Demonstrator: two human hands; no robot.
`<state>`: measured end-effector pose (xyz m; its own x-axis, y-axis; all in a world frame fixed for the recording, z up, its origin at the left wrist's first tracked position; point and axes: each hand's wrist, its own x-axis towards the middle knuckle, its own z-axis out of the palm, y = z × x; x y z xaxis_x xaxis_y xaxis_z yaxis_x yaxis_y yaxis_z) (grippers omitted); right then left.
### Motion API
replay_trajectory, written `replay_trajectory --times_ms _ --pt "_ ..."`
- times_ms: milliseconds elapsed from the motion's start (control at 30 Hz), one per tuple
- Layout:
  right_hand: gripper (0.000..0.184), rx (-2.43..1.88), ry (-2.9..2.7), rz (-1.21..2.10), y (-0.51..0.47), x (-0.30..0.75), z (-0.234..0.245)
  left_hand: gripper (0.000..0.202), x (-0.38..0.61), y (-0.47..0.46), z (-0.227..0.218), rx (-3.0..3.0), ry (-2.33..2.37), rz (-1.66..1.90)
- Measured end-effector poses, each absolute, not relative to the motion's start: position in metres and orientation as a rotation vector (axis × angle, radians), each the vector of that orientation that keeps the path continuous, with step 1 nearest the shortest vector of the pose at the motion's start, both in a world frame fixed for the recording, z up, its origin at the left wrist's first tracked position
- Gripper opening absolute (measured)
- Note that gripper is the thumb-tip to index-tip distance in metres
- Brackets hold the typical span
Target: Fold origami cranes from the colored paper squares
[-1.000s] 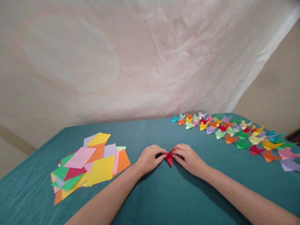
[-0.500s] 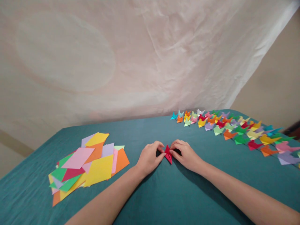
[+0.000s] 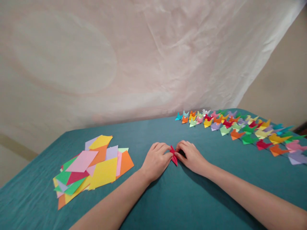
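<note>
A small folded piece of red origami paper [image 3: 174, 158] lies at the middle of the table, narrow and pointed at both ends. My left hand [image 3: 157, 159] pinches its left side between thumb and fingers, which cover part of that edge. From the other side, my right hand [image 3: 190, 157] grips the right edge with thumb and forefinger. Both hands are closed on the paper, close to the cloth. The finer folds under the fingertips are hidden.
Loose squares of coloured paper [image 3: 104, 174] lie in an overlapping pile at the left. Rows of small folded paper birds [image 3: 236, 134] stand along the back right. A teal cloth [image 3: 153, 207] covers the table; a pale wrinkled sheet [image 3: 144, 57] hangs behind it.
My left fingers have closed in further over the red paper's left side, and the paper looks narrower. My right hand keeps its pinch. The whole view has shifted slightly.
</note>
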<state>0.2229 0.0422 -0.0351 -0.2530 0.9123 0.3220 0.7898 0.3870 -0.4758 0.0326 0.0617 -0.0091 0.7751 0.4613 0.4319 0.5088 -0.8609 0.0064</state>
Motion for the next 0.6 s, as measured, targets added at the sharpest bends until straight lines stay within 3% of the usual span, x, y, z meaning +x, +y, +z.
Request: replay_trajectory --times_ms 333,600 --pt "0.004 -1.379 -2.172 0.194 0.038 0.225 -0.033 0.021 0.032 0.061 -0.009 -2.891 -0.737 -0.496" --pt "0.023 -1.247 -2.360 0.005 0.027 0.227 -0.033 0.030 0.026 0.059 -0.008 -2.912 -0.746 -0.347"
